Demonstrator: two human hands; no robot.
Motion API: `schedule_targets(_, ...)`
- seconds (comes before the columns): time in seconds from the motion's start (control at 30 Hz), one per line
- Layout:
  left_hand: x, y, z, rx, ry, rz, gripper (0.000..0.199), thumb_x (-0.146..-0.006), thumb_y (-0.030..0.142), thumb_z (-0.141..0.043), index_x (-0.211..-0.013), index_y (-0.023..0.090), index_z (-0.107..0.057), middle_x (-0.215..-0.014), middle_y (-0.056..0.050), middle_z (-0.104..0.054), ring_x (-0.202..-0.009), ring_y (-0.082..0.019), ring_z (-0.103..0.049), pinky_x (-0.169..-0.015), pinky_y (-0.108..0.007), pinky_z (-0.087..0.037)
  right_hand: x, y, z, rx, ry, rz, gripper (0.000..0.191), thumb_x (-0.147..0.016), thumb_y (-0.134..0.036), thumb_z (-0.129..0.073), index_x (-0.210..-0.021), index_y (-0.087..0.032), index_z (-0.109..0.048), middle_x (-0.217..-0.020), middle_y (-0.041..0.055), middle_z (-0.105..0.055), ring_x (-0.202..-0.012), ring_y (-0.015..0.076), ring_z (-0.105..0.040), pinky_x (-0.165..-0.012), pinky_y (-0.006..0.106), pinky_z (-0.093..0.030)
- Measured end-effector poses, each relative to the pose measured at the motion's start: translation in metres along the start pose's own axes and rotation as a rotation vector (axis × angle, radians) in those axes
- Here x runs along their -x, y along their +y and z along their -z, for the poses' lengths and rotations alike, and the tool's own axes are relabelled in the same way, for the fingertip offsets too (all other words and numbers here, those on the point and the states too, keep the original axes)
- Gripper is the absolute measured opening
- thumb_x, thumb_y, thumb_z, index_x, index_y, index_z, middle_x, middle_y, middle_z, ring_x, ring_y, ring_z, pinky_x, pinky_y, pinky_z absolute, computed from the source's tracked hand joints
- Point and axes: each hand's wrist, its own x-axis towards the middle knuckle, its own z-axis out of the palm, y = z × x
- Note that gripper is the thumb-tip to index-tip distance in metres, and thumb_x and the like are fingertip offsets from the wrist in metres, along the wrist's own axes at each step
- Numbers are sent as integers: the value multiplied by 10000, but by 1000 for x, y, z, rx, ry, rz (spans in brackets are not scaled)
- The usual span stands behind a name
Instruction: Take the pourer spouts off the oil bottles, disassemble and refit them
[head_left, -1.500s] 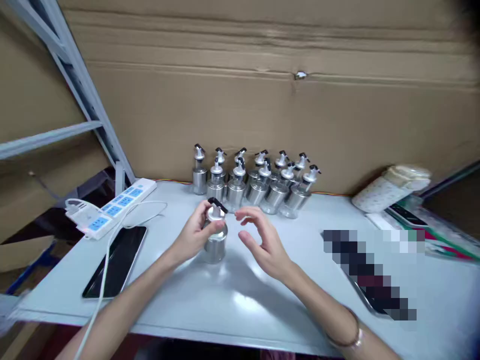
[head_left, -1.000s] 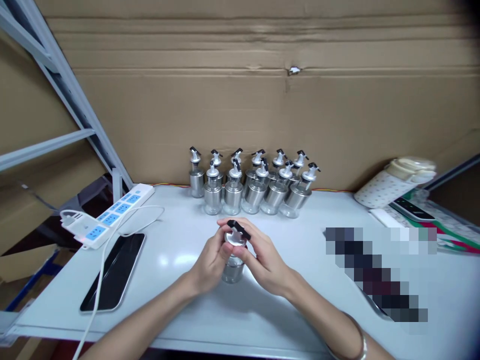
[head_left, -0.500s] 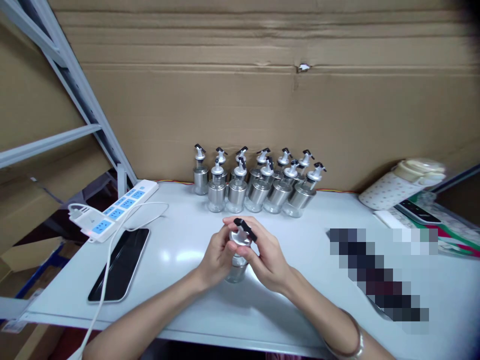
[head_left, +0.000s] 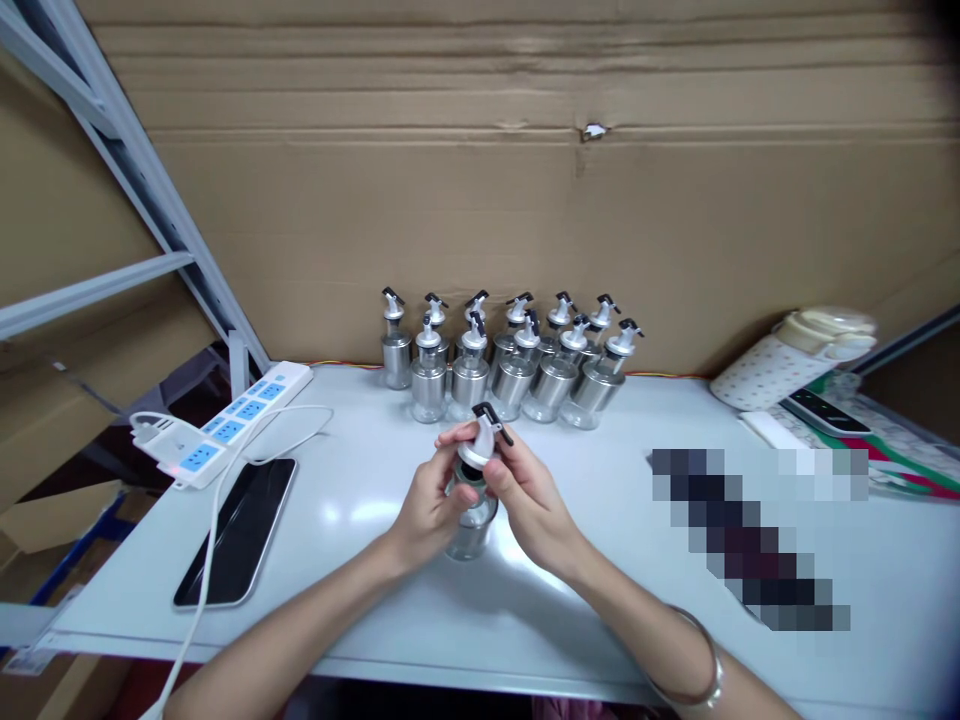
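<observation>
Near the front of the table stands a glass bottle (head_left: 471, 540), with a silver pour spout (head_left: 485, 437) with a black lever at its mouth. My left hand (head_left: 429, 507) curls around the bottle's neck from the left, thumb in front. From the right, my right hand (head_left: 536, 510) grips the spout's cap between thumb and fingers. A dark stopper part shows under the cap; whether it sits inside the neck I cannot tell. Behind my hands stand two rows of bottles (head_left: 429, 385) with steel sleeves and matching spouts.
On the left of the table (head_left: 360, 590) are a white power strip (head_left: 247, 405), a charging cable and a black phone (head_left: 238, 530). A dotted flask (head_left: 780, 365) lies tilted at the right, near a dark device (head_left: 829, 415) and a pixelated patch. Cardboard (head_left: 480, 220) backs the table.
The spout has risen slightly and turned more upright, baring the dark part under its cap. My right hand moved with it, while my left stays at the bottle. The view shifted slightly.
</observation>
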Motion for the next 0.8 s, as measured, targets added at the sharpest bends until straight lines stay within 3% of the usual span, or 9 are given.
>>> schedule_targets(0.17, 2, 4, 2, 67, -46, -1, 590, -790, 709, -487, -988, 158, -558, -720, -26, -602, -662, -156, -575, -640, -261, -467, -12, -11, 11, -294, 163, -8, 375, -908, -590, -395, -1027, -250, -499, -1084, 90, -643, -1112, 248, -615, -840, 432, -561)
schedule_targets(0.3, -16, 8, 22, 24, 174, -27, 527, -814, 678, -489, -981, 180, -535, -706, -3, -580, -651, -137, -567, -630, -240, -465, -17, -8, 27, -250, 282, -17, 337, -887, -569, -457, -1026, -266, -509, -1116, 82, -634, -1130, 240, -596, -904, 479, -536)
schedule_targets(0.43, -58, -2, 61, -224, 420, -189, 503, -831, 677, -458, -923, 188, -541, -679, 8, -566, -633, -134, -569, -632, -240, -462, -14, 8, 35, -215, 365, -100, 330, -862, -538, -525, -1003, -241, -544, -1045, 77, -664, -1031, 220, -635, -904, 458, -533)
schedule_targets(0.6, -103, -31, 99, -312, 489, -234, 522, -812, 688, -476, -926, 180, -527, -701, 8, -551, -652, -136, -554, -678, -252, -454, -12, 20, 40, -163, 386, -162, 361, -815, -539, -594, -990, -224, -562, -968, 60, -684, -915, 189, -654, -825, 393, -554)
schedule_targets(0.8, -126, -55, 113, -376, 466, -225, 567, -826, 710, -415, -963, 170, -518, -737, -10, -566, -672, -150, -572, -721, -280, -467, -12, 19, 42, -78, 278, -171, 348, -814, -533, -603, -955, -224, -527, -978, 75, -705, -910, 196, -666, -798, 364, -529)
